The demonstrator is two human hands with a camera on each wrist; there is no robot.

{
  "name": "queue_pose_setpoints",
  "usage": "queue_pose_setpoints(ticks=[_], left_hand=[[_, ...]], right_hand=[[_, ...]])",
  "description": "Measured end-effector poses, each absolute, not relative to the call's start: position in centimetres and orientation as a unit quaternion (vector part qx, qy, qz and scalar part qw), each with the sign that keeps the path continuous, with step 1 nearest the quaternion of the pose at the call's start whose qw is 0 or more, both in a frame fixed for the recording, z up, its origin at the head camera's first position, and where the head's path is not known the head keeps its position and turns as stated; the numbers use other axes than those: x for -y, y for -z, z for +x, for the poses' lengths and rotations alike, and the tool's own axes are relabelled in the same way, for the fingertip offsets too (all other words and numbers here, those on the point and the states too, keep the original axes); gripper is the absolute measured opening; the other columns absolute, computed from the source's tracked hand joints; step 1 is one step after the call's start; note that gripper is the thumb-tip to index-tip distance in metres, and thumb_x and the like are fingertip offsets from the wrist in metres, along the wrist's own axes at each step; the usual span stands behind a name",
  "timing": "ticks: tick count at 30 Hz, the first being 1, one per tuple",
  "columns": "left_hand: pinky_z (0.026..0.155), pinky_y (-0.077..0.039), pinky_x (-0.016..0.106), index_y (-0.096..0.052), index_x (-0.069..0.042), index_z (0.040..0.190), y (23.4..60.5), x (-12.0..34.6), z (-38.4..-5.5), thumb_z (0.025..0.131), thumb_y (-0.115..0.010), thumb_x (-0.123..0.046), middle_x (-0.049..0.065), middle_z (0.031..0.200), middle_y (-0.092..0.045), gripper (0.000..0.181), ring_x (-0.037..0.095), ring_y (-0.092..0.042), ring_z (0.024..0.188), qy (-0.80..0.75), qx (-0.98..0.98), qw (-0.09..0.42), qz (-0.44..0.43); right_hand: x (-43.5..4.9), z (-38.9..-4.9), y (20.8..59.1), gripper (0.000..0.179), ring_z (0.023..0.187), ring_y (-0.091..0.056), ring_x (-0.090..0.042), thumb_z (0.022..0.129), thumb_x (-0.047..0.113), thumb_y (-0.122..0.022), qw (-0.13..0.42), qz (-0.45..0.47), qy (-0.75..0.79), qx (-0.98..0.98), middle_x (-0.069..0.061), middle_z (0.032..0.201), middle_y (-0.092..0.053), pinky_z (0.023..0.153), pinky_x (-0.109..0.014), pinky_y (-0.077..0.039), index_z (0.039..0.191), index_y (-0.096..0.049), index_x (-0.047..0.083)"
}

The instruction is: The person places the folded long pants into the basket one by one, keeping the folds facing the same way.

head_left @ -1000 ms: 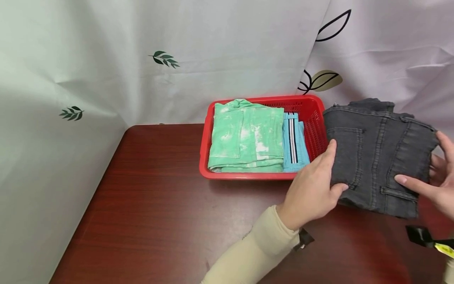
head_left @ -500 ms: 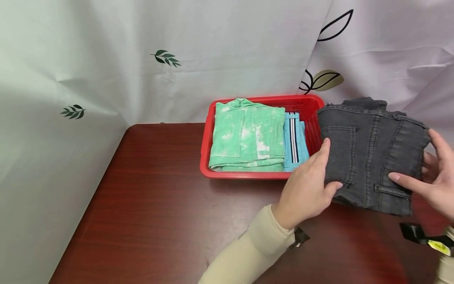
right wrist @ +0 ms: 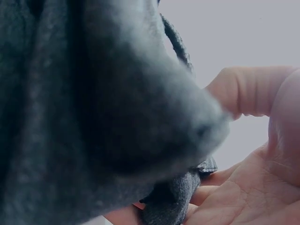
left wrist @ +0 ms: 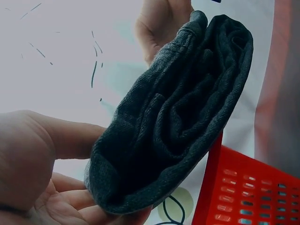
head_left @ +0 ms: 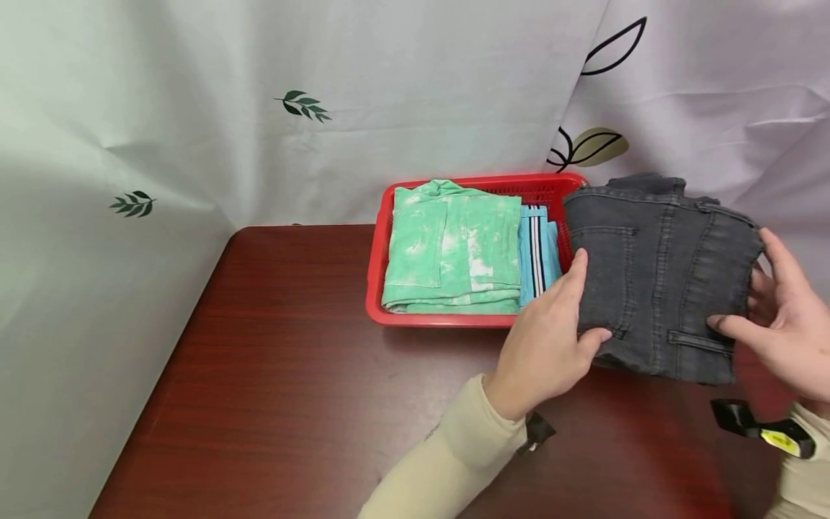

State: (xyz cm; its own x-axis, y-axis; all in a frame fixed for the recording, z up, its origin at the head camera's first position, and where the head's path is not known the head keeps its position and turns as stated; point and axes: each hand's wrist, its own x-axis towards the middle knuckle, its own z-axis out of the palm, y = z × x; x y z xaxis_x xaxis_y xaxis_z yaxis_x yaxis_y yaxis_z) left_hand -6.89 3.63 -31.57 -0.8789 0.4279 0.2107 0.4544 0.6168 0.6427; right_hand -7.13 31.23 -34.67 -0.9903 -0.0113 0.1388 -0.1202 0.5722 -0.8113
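Observation:
Folded dark grey jeans (head_left: 661, 281) are held up between both hands, over the right end of a red basket (head_left: 447, 321). My left hand (head_left: 541, 342) grips their left edge, thumb on the near face and fingers behind. At the opposite edge my right hand (head_left: 787, 324) pinches them, its thumb on top. The left wrist view shows the jeans (left wrist: 164, 122) end-on, with their rolled layers between thumb and fingers. Inside the basket lie folded green tie-dyed pants (head_left: 454, 249) and a light blue folded garment (head_left: 540, 252) with black and white stripes.
The basket stands on a dark red wooden table (head_left: 292, 375), near its back edge. A pale curtain (head_left: 421, 86) with leaf prints hangs behind and along the left side.
Both hands have carried the folded jeans to the left, so they now cover more of the basket's right end. The basket and the clothes in it have stayed put.

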Motion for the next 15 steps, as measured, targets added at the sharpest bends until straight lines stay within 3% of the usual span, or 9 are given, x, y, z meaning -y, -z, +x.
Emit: queue_pose_setpoints(ticks=[4,15], left_hand=[[0.11,-0.033,0.018,-0.02,-0.009,0.161,31.5,-3.2,-7.0,0.091,-0.075,-0.024,-0.001,0.16,-0.036,0.09,0.006,-0.039,0.141,0.368,0.899,0.014,-0.237],[0.109,-0.035,0.019,-0.022,-0.009,0.16,30.9,-2.2,-7.2,0.091,-0.076,-0.022,0.0,0.16,-0.036,0.09,0.007,-0.042,0.14,0.385,0.894,0.03,-0.225]], right_hand=[[-30.7,-7.4,34.2,0.106,0.128,-0.038,0.008,0.088,-0.02,-0.048,0.038,0.044,-0.469,0.881,-0.008,0.167,-0.017,0.083,-0.003,-0.036,0.16,0.01,0.031],[-29.7,-8.1,33.3,0.108,0.106,-0.046,0.011,0.085,-0.023,-0.048,0.036,0.061,-0.49,0.869,0.009,0.148,-0.042,0.078,-0.006,-0.043,0.161,0.006,0.031]])
